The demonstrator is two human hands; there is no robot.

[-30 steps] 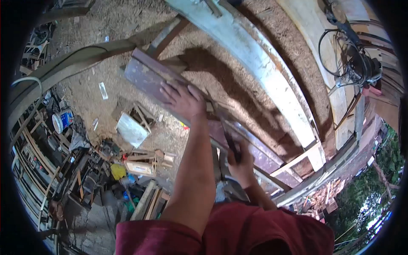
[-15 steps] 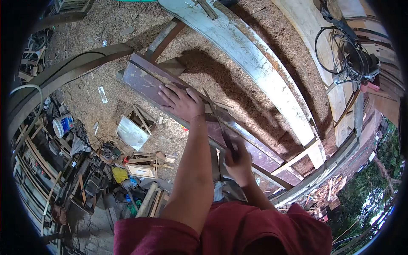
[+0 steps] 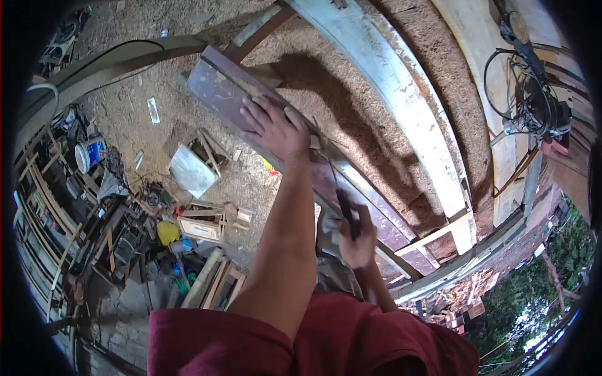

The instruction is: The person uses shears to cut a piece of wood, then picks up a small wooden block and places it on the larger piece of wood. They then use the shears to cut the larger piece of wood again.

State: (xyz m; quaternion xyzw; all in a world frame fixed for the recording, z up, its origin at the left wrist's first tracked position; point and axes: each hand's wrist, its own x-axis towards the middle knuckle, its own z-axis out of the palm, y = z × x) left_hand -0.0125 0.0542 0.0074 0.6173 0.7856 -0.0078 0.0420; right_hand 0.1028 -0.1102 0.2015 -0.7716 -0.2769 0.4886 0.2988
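My left hand [image 3: 279,128] lies flat on a purplish-brown wooden board [image 3: 221,95], its fingers spread toward the board's far left end. Closed around a handle, my right hand [image 3: 359,245] holds what looks like a handsaw [image 3: 343,202], nearer to my body. The blade is narrow and tapers to a tip just right of my left hand. It slants across the board, seen almost edge-on, so its teeth cannot be made out. My right palm hides much of the handle.
Long pale planks [image 3: 407,106] stretch beyond the board over sawdust-covered ground. A coiled black cable [image 3: 495,88] hangs by a power tool at the right. Wood scraps, a yellow item [image 3: 167,232] and a white-and-blue bucket [image 3: 91,154] lie to the left.
My right hand and the saw have shifted slightly down, toward my body. The whole view has tilted a little; my left hand remains pressed on the board.
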